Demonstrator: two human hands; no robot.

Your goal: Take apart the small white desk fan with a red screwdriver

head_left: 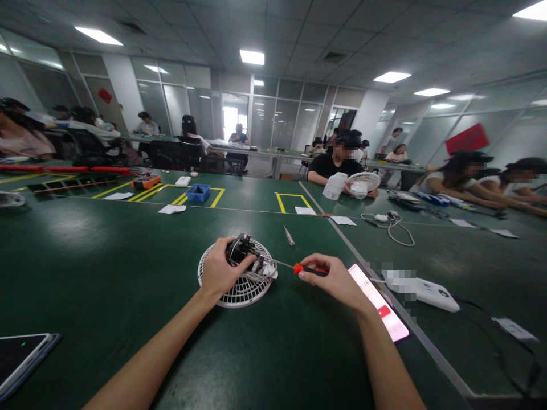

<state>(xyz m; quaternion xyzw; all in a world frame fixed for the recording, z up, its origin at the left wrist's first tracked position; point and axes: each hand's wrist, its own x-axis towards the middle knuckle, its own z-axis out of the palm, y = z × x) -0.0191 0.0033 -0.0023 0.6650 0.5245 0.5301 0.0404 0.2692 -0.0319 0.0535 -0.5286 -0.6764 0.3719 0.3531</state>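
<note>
A round white fan grille [242, 295] lies on the green table in front of me, with a black fan motor [241, 246] and bunched pale wires [258, 274] on top. My left hand [221, 267] grips the motor from the left, its thumb across the near side. In my right hand [333, 280] is a screwdriver [308, 270] with a red and black handle, its shaft pointing left. The shaft reaches the motor assembly; where exactly the tip sits is too small to tell. Beyond the grille lies a second, small screwdriver [289, 236] with a clear handle.
A lit phone [380, 307] and a white power bank [427, 291] lie right of my right hand. Another phone [25, 356] is at the near left. Farther back are a blue bin [198, 193], an orange multimeter [146, 182] and a cable [397, 228]. A person [337, 162] sits opposite, handling fan parts.
</note>
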